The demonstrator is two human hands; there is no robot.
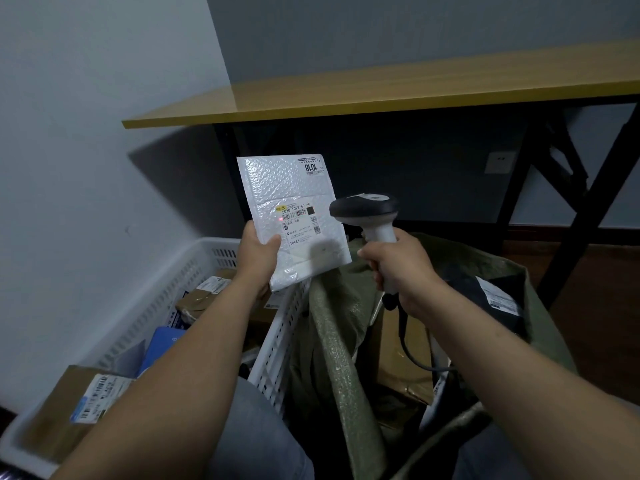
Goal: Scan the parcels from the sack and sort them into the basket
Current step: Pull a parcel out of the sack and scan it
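My left hand: my left hand (258,252) is in the middle of the frame. It grips the lower left edge of the parcel. My thumb lies on the front and my other fingers are behind it.
Parcel: a flat white bubble-wrap envelope (294,188) is held upright in the air, just above the far corner of the basket. A white label with black bars (299,220) is stuck on its front.
Red dot: a small red light spot (280,220) sits on the left side of that label.
My right hand: my right hand (398,268) is right of the middle. My fingers are curled tight round the handle of the scanner.
Scanner: a grey and white hand scanner with a dark head (367,211) is just beside the envelope's right edge. Its dark cord (412,355) hangs down into the sack.
Basket: a white plastic basket with slotted walls (277,341) is at the lower left. Inside it are a taped brown cardboard box (204,299), a blue packet (166,341) and a brown box with a white label (69,403).
Sack: a green woven sack (332,334) stands open at the lower right, touching the basket. In it I see a black plastic parcel (485,296) and a brown carton (398,344).
Table: a yellow wooden table top on black legs (346,95) runs across the upper part of the frame.
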